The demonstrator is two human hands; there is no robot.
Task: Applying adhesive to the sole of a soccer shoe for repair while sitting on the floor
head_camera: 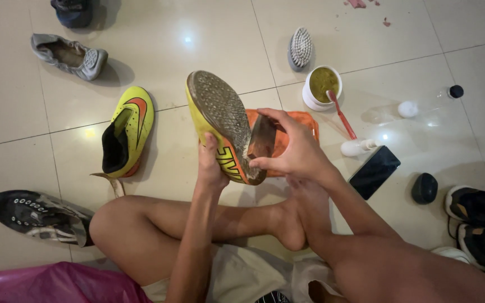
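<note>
A yellow sports shoe (220,126) was held sole-up above a tiled floor (186,33), in front of crossed bare legs. Its sole was peeled away from the upper at one end, the loose flap (262,140) lifted clear, so the separating appeared to be partly done; the rest of the sole was seen still attached along the shoe. No glue could be made out on the opened faces, and judging by that, any coating and pressing shut seemed still to be done.

The left hand (210,165) was wrapped round the side of the shoe from below, its fingers curled closed on the upper. The right hand (296,148) was laid over the loose flap, its fingers (276,116) bent round the flap's edge and nearly closed on it, thumb below.

Behind the shoe an orange cloth (304,120) was spread. Beside it stood a white pot of greenish-yellow paste (322,85) with a red-handled brush (341,115) leaning in it, and a scrubbing brush (300,47) beyond. The matching yellow shoe (127,129) was lying to the left; a dark phone (374,171) was lying to the right.
</note>
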